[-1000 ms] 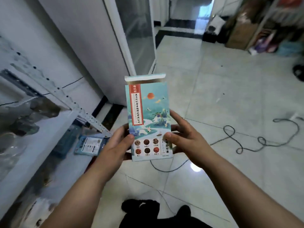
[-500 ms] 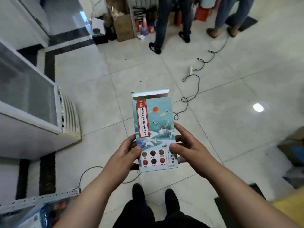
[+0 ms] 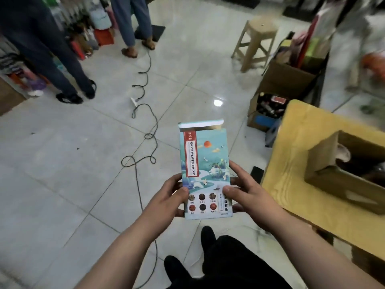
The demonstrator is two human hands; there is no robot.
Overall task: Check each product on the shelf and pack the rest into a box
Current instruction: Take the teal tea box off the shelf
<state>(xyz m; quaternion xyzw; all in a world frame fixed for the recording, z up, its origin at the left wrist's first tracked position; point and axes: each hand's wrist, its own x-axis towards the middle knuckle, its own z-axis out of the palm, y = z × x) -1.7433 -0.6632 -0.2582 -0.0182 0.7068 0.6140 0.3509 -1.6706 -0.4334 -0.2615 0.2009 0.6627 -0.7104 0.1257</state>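
Tea box (image 3: pixel 205 163): teal carton w/ painted landscape, red vertical label strip at upper left, six round ingredient pics at the bottom. Held upright in mid-air above the floor, front toward the camera. Top flap stands open.
Left hand (image 3: pixel 166 202): grips box's lower left edge, thumb on the front, fingers curled round behind.
Right hand (image 3: pixel 250 198): grips lower right edge, thumb pressed on the front beside the printed text, other fingers behind and along the side.
Hands together?: apart, one per side, box between them, both clamped on its lower part.
Packing box (image 3: pixel 341 186): brown cardboard, open top, sits on the table to the right of the tea box, well apart from it. Dark contents inside, can't tell what.
Table (image 3: pixel 291 184): yellow wood-grain top, near corner just right of the right hand.
Floor (image 3: pixel 62 163): pale glossy tiles, lamp glare at mid-right.
Cable (image 3: pixel 156 128): dark, loops across the tiles from the far side toward the person's feet, passing left of the tea box.
Shoes (image 3: pixel 208 234): black, person's own, below the box w/ dark trousers.
Floor carton (image 3: pixel 263 120): small, open, bottles inside, beyond the table; a bigger brown carton (image 3: pixel 285 80) behind it.
Stool (image 3: pixel 261 25): beige plastic, far right-centre.
Bystanders: legs in dark trousers (image 3: pixel 52 59) at far left, legs in blue trousers (image 3: pixel 127 19) farther back.
Far edges: cluttered goods, too blurred to ID.
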